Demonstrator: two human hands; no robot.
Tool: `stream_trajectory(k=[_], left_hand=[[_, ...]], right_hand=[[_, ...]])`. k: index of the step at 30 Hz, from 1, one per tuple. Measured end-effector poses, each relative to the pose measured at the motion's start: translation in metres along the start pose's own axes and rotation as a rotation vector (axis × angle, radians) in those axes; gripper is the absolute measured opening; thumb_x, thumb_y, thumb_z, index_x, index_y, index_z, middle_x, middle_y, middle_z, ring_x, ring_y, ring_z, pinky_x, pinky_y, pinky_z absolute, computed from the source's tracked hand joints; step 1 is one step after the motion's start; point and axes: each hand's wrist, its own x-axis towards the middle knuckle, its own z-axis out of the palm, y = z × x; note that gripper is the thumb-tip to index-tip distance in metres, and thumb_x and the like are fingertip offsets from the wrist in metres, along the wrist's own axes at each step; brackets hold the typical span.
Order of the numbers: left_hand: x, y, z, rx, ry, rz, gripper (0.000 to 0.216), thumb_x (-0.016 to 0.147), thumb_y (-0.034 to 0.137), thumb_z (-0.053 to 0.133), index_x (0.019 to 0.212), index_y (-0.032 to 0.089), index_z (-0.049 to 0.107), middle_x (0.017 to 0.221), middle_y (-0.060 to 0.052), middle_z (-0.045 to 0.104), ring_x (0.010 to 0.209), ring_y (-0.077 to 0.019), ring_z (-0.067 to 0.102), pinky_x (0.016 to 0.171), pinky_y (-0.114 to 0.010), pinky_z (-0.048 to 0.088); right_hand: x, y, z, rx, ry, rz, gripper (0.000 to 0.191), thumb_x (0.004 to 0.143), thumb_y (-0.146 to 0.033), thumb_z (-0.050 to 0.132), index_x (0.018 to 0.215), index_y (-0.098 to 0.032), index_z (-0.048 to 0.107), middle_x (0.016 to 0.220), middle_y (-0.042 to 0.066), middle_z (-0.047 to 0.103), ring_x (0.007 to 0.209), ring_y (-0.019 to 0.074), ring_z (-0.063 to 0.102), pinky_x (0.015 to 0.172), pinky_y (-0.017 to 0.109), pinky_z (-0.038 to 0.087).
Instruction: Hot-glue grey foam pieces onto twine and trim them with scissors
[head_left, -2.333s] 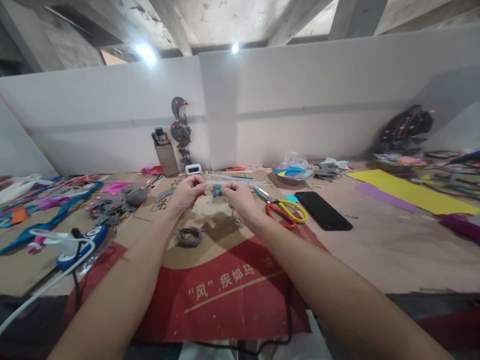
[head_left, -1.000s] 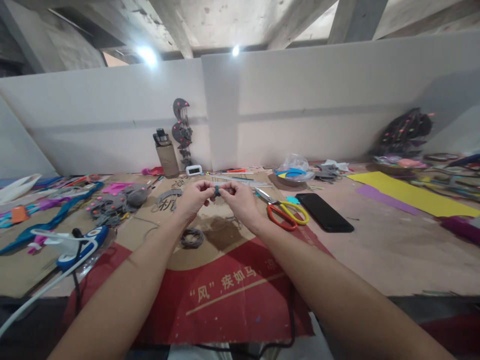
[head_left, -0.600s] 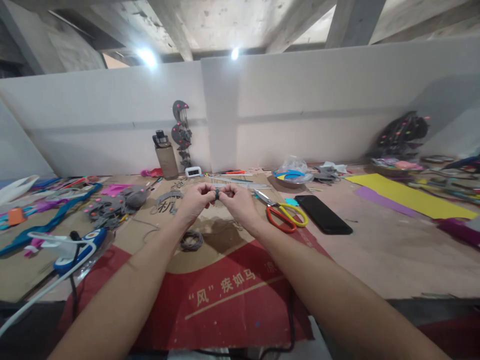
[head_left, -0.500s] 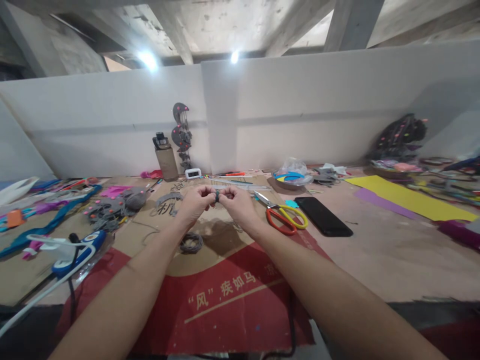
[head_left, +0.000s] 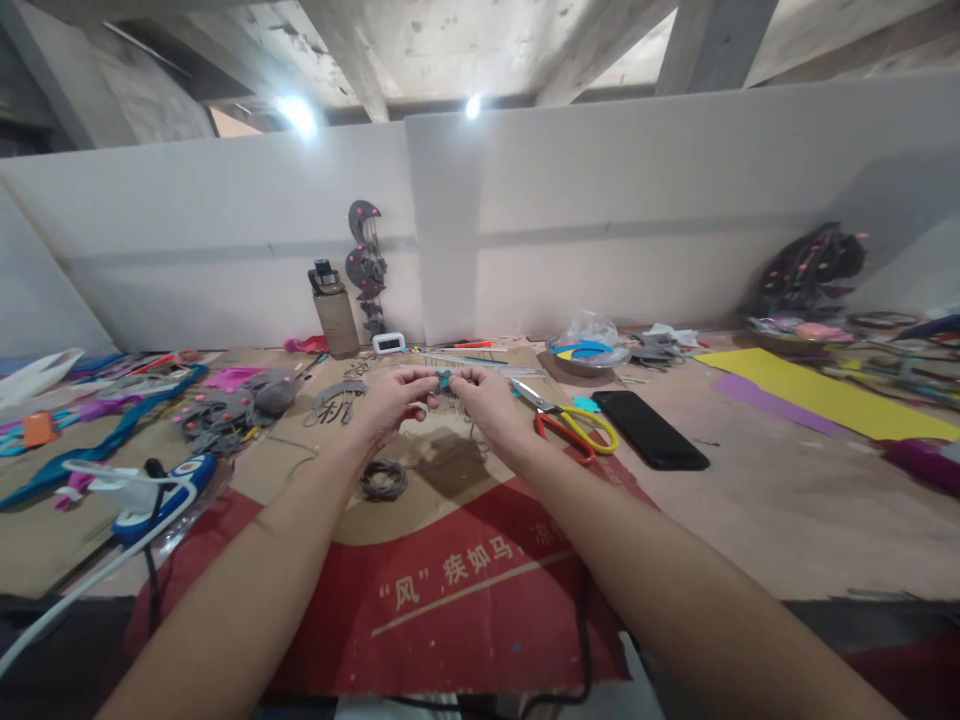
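Observation:
Both my hands are raised over the brown and red cardboard sheet [head_left: 457, 580] at the middle of the table. My left hand [head_left: 390, 400] and my right hand [head_left: 484, 398] are closed in pinches that meet on a small teal and grey piece [head_left: 445, 379] held between the fingertips. Thin grey threads hang down from the piece under my right hand. A small coil of grey cord [head_left: 383, 479] lies on the cardboard just below my left wrist.
Red and yellow scissors [head_left: 570, 430] and a black phone [head_left: 649, 430] lie right of my hands. A bottle [head_left: 334, 310], a grey hanging craft [head_left: 365, 265] and a small white clock [head_left: 389, 343] stand at the wall. Grey felt pieces [head_left: 225, 410] and a glue gun [head_left: 157, 490] lie left; yellow sheet [head_left: 817, 390] right.
My hands came together from a small gap, pinched tight on the piece, and have now eased slightly apart so the teal part shows between the fingertips.

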Motion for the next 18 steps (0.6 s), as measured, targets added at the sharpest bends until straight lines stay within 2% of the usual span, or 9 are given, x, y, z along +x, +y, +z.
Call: stream_trajectory(k=[10,18], left_hand=[[-0.0011,0.0002,0.0031,0.034,0.041,0.016,0.028,0.061,0.033,0.073,0.079,0.015,0.062,0.064,0.0,0.057,0.05,-0.0066,0.05,0.037,-0.015,0.026],[0.0007,-0.0061,0.0051,0.126,0.128,0.085,0.021,0.066,0.032,0.066,0.075,0.016,0.056,0.052,0.005,0.048,0.041,-0.0047,0.041,0.038,-0.016,0.023]], right_hand=[[-0.0033,-0.0015,0.0025,-0.066,-0.022,-0.072,0.016,0.066,-0.032,0.053,0.068,-0.017,0.056,0.055,-0.004,0.046,0.049,0.0083,0.036,0.047,0.022,0.026],[-0.0071,-0.0006,0.0046,-0.096,-0.041,-0.106,0.018,0.066,-0.032,0.054,0.072,-0.016,0.057,0.057,-0.004,0.047,0.052,0.0081,0.037,0.049,0.021,0.028]])
